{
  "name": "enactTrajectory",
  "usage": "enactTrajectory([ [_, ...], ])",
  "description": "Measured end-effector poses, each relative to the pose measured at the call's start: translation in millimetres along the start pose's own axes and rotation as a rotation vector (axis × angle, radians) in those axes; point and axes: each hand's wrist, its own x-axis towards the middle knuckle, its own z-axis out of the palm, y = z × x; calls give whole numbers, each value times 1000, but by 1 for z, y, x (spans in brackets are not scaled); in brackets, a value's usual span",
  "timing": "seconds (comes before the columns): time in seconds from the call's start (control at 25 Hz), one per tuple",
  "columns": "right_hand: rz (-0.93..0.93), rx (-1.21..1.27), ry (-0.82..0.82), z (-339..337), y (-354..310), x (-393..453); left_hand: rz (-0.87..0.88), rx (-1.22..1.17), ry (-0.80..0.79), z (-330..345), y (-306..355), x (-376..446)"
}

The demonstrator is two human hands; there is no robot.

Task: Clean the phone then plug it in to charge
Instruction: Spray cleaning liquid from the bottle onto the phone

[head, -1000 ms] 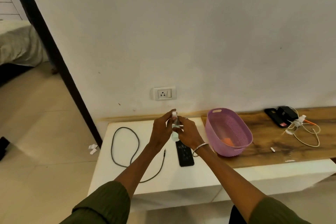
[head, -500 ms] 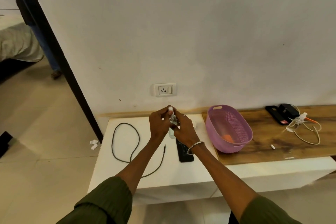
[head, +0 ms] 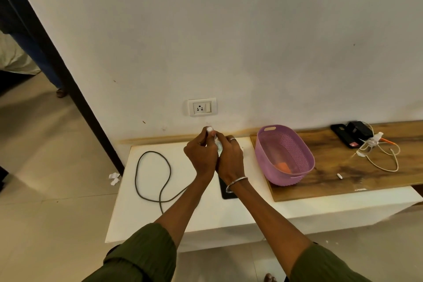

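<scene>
Your left hand [head: 201,155] and right hand [head: 230,159] both close their fingers around a small bottle [head: 217,143] above the phone [head: 226,191].

We see a purple basket [head: 284,155] on the wooden worktop [head: 332,181], something orange [head: 284,166] lying inside it. Farther right lie dark cases [head: 351,134] and a tangle of pale cords [head: 380,155]. Crumpled paper [head: 114,178] sits on the floor [head: 45,190].
</scene>
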Motion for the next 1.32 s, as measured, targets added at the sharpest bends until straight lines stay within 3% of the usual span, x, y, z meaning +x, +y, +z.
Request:
enactTrajectory([
  [0.16, 8, -11, 107, 6, -5, 1, 14, -12, 51, 4, 4, 3],
  [0.28, 2, 24, 98, 6, -4, 3, -5, -17, -12, 3, 6, 3],
  [0.36, 52, 111, 35, 0, 3, 8, -41, -4, -159, 0, 6, 11],
  [0.52, 139, 200, -98, -9, 19, 17, -204, -140, -723, -9, 8, 43],
  [0.6, 146, 204, -108, -12, 27, 19, -167, -126, -843, -11, 8, 48],
  [0.76, 150, 145, -125, -11, 32, 16, -105, -26, -653, -6, 4, 41],
  [1.04, 2, 17, 97, -7, 25, 6, -99, -50, -242, 7, 7, 9],
  [1.2, -50, -25, 156, -5, 17, 2, -62, -52, -91, 16, 12, 2],
  [1.32, -9, 28, 173, -3, 14, 3, -15, -45, -72, 17, 17, -2],
])
